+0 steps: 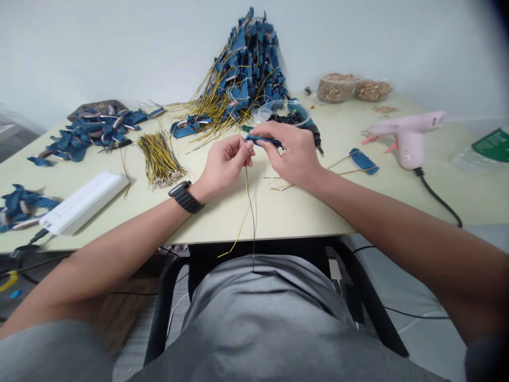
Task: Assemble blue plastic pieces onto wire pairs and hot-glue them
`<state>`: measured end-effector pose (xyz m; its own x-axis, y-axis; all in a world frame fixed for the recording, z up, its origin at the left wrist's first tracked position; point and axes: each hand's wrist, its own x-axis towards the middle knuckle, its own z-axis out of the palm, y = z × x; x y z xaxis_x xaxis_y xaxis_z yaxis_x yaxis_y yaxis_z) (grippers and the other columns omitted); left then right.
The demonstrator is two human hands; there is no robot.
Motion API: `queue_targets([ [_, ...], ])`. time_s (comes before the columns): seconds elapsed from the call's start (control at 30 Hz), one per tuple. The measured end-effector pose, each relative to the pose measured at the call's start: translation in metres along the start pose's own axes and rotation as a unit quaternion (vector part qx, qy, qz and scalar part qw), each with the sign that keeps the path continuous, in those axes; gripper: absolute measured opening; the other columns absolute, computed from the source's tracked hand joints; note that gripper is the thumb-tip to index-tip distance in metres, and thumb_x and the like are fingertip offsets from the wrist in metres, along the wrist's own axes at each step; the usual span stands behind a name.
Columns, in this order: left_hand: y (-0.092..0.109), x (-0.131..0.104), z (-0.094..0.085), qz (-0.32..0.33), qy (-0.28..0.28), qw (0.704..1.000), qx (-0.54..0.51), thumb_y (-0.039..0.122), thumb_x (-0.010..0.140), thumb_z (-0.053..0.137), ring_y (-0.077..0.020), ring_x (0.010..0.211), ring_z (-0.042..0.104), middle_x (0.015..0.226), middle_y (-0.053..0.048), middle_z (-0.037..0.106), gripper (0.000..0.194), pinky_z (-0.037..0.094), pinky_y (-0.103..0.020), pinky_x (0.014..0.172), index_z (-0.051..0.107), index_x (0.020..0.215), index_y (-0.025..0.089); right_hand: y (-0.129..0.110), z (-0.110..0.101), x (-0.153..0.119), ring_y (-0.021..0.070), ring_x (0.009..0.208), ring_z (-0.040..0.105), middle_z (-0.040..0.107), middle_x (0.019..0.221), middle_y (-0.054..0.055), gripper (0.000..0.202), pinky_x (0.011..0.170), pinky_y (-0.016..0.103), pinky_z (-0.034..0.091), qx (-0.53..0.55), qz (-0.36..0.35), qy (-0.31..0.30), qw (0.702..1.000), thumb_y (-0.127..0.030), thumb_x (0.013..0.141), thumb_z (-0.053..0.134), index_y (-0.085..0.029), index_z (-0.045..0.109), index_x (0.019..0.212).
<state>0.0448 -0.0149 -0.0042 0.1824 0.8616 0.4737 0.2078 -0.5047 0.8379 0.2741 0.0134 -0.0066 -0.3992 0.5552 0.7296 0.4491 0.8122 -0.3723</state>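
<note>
Between my two hands, above the middle of the table, is a narrow blue piece [270, 141]. My left hand [226, 162] pinches its left end between thumb and fingers. My right hand [293, 151] is closed on it from the right, and its fingers hide part of the piece. A thin black wire [252, 212] and a yellow wire [239, 228] hang from the pinch, past the table's front edge. Right of my right hand lies another blue piece [363, 161] with wires. A bundle of yellow and black wires [158, 159] lies left of my left hand.
A tall heap of wired blue pieces [248, 69] leans against the wall. More blue pieces [91, 130] lie at left, near a white box [85, 201]. A pink glue gun [411, 135] stands at right with its cord. Behind my right hand is a clear tub [300, 112] with black bits.
</note>
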Motion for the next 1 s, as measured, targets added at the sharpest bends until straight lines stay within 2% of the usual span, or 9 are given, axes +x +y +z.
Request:
queue_targets([
  [0.17,-0.005,0.001,0.0,0.025,0.002,1.0,-0.004,0.065,0.127,0.091,-0.018,0.076,0.073,0.08,-0.003,0.08,0.061,0.058,-0.031,0.078,0.07,0.086,0.025,0.001,0.002,-0.001,0.0368,0.13,0.091,0.096,0.143,0.01,0.035,0.122,0.054,0.072,-0.008,-0.011,0.017,1.0,-0.032,0.13,0.062,-0.033,0.092,0.149],
  [0.37,-0.009,0.002,-0.002,0.036,0.0,0.999,-0.022,0.055,0.128,0.092,-0.0167,0.074,0.072,0.079,-0.002,0.079,0.056,0.056,-0.029,0.077,0.072,0.086,0.024,0.016,0.01,-0.003,0.0332,0.121,0.092,0.096,0.136,0.01,0.037,0.11,0.049,0.073,-0.03,-0.096,0.061,0.993,-0.025,0.13,0.06,-0.029,0.091,0.149],
  [0.53,-0.006,0.001,0.001,0.021,-0.004,0.999,-0.047,0.047,0.129,0.092,-0.0155,0.073,0.07,0.078,0.0,0.077,0.054,0.056,-0.028,0.078,0.072,0.085,0.024,0.017,0.01,-0.003,0.0296,0.115,0.091,0.097,0.139,0.01,0.039,0.107,0.045,0.07,-0.06,-0.139,0.076,0.986,-0.019,0.129,0.06,-0.025,0.092,0.151],
  [0.8,0.005,-0.001,0.008,-0.019,0.013,0.996,-0.083,0.029,0.132,0.086,-0.0137,0.072,0.067,0.075,0.001,0.072,0.051,0.057,-0.027,0.081,0.074,0.084,0.022,0.02,0.012,-0.004,0.0306,0.116,0.088,0.096,0.141,0.011,0.041,0.109,0.046,0.067,-0.108,-0.133,0.048,0.984,-0.024,0.135,0.056,-0.024,0.088,0.16],
  [1.0,0.01,-0.002,0.01,-0.038,0.025,0.994,-0.097,0.032,0.133,0.084,-0.0139,0.072,0.069,0.074,0.001,0.072,0.052,0.058,-0.027,0.079,0.076,0.083,0.021,0.022,0.016,-0.005,0.0335,0.121,0.087,0.093,0.143,0.014,0.042,0.113,0.05,0.066,-0.106,-0.136,0.045,0.984,-0.021,0.133,0.055,-0.023,0.085,0.162],
])
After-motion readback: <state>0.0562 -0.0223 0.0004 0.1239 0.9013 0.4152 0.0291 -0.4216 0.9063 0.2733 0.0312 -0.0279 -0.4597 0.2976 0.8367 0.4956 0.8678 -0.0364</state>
